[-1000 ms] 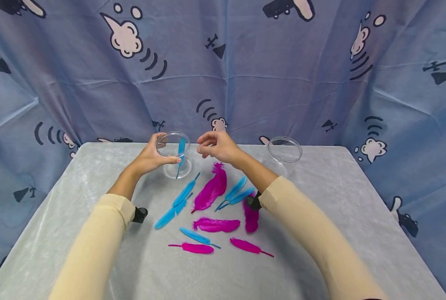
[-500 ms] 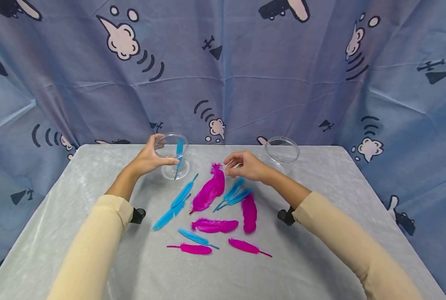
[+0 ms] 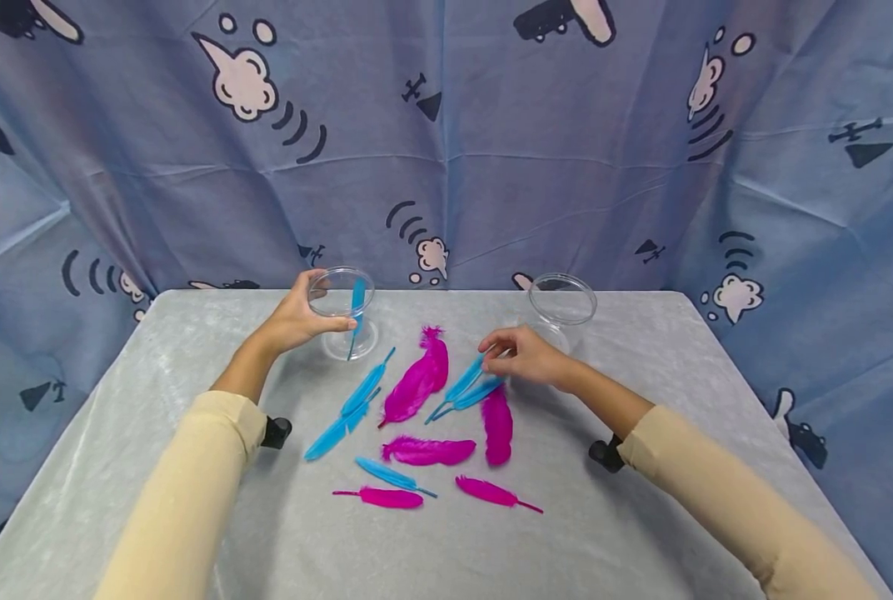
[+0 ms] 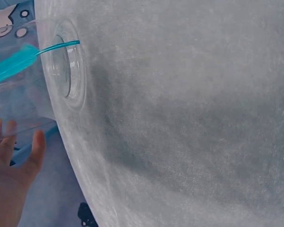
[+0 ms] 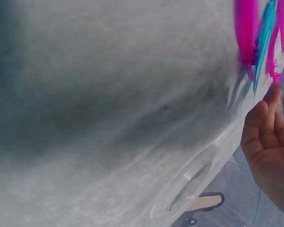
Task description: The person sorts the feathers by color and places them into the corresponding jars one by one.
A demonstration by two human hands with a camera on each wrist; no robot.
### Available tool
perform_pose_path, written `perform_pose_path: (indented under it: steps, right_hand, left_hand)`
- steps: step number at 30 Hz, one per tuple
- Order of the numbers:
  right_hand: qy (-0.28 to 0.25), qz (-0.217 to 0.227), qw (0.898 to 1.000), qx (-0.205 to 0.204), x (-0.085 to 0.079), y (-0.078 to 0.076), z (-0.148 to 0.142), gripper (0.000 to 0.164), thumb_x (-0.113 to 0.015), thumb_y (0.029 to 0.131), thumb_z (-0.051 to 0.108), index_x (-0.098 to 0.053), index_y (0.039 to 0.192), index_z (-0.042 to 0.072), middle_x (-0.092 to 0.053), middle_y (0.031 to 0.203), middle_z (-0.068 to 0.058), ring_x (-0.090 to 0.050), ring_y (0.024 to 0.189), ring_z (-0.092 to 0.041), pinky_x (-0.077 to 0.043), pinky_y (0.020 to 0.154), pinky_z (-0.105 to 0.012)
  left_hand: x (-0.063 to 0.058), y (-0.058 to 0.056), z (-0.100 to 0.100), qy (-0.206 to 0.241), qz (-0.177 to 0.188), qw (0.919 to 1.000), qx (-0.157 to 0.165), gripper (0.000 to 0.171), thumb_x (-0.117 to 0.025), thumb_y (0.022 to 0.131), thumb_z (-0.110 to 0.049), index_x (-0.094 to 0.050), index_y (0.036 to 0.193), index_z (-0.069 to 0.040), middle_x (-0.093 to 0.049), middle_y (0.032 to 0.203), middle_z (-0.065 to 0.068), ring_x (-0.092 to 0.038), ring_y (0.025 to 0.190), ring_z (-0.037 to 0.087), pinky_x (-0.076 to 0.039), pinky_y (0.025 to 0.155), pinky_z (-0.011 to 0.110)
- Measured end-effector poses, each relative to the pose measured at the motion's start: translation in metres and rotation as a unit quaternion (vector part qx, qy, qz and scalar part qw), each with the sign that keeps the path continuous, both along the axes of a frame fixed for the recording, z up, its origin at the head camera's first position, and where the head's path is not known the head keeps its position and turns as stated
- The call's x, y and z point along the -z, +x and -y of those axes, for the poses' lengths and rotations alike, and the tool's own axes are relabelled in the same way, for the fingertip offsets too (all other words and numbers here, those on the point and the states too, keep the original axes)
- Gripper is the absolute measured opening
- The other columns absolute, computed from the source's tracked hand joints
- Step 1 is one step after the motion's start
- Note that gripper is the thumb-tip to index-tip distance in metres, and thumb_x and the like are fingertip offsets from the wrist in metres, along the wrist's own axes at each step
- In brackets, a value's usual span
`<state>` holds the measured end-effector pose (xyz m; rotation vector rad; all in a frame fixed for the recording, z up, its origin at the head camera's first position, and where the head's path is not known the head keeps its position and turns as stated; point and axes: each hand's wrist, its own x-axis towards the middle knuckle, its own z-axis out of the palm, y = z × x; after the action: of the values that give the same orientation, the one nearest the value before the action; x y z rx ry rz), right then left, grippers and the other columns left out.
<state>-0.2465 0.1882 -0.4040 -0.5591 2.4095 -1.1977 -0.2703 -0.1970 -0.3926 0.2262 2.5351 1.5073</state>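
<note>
Clock directions from the centre of the loose feathers, as seen in the head view.

Left hand (image 3: 296, 317): at 11 o'clock, wrapped around the wall of a clear cup (image 3: 366, 329), thumb on the near side. Cup upright on the surface (image 3: 641, 350), with one upright feather (image 3: 357, 298), blue, inside, shaft down.

Right hand (image 3: 523, 356): at 2 o'clock, fingers loosely bent and released, right over the tips of a blue pair (image 3: 465, 381). Not determinable: contact with those tips, partly hidden by the fingers.

Surroundings: second cup (image 3: 566, 323) at 2 o'clock, beyond the right hand, base partly screened by it. Large magenta feather (image 3: 416, 385) at 12; magenta feathers at 3 (image 3: 498, 429), close against the blue pair, and at centre (image 3: 429, 451); overlapping blue feathers (image 3: 365, 389) between 9 and 10; single blue feather (image 3: 386, 473) and small magenta feather (image 3: 390, 498) at 7; short magenta feather (image 3: 486, 491) at 4. Patterned curtain (image 3: 491, 125) at 12, behind.
</note>
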Motion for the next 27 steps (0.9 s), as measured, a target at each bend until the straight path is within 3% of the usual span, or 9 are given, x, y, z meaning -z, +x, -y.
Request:
perform_pose_path:
  steps: [4, 8, 12, 18, 27]
  right_hand:
    - [-0.012, -0.033, 0.999, -0.021, 0.004, 0.003, -0.006, 0.03, -0.072, 0.09, 0.013, -0.066, 0.112, -0.006, -0.071, 0.095, -0.009, -0.062, 0.087, -0.022, -0.049, 0.068, -0.027]
    - [-0.013, -0.048, 0.999, -0.022, 0.005, 0.006, -0.01, 0.03, -0.072, 0.09, 0.011, -0.065, 0.11, -0.009, -0.07, 0.096, -0.013, -0.062, 0.089, -0.025, -0.049, 0.07, -0.027]
    - [-0.013, -0.03, 0.999, -0.001, 0.009, 0.007, -0.013, 0.028, -0.071, 0.09, 0.006, -0.064, 0.111, -0.01, -0.068, 0.098, -0.016, -0.062, 0.089, -0.027, -0.051, 0.072, -0.026]
    - [-0.013, -0.005, 1.0, 0.011, 0.018, 0.005, -0.022, 0.027, -0.068, 0.092, 0.005, -0.063, 0.113, -0.01, -0.066, 0.095, -0.017, -0.061, 0.074, -0.026, -0.052, 0.062, -0.032]
    - [-0.02, -0.006, 1.0, 0.017, 0.026, 0.006, -0.022, 0.024, -0.067, 0.091, 0.002, -0.063, 0.11, -0.011, -0.068, 0.089, -0.016, -0.061, 0.071, -0.025, -0.052, 0.06, -0.03]
  left_hand:
    - [-0.001, -0.001, 0.0, 0.001, 0.005, 1.0, 0.001, 0.108, -0.081, 0.085, -0.026, -0.004, 0.157, -0.008, -0.019, 0.162, 0.019, -0.019, 0.149, 0.036, -0.031, 0.112, 0.058]
    - [-0.001, -0.001, 0.0, 0.003, 0.007, 1.0, 0.001, 0.107, -0.081, 0.085, -0.024, -0.003, 0.157, -0.007, -0.018, 0.162, 0.02, -0.019, 0.149, 0.037, -0.03, 0.112, 0.059]
    - [-0.002, 0.0, 0.0, 0.004, 0.005, 1.0, 0.002, 0.107, -0.081, 0.085, -0.024, -0.003, 0.157, -0.008, -0.018, 0.162, 0.02, -0.019, 0.149, 0.037, -0.031, 0.112, 0.058]
    - [0.001, -0.002, 0.001, 0.006, -0.002, 1.0, 0.003, 0.109, -0.082, 0.084, -0.026, -0.003, 0.157, -0.009, -0.018, 0.162, 0.02, -0.02, 0.149, 0.036, -0.032, 0.112, 0.057]
    - [0.0, 0.0, 0.0, 0.006, -0.004, 1.0, 0.005, 0.109, -0.082, 0.084, -0.027, -0.003, 0.157, -0.008, -0.019, 0.162, 0.02, -0.021, 0.148, 0.036, -0.032, 0.112, 0.057]
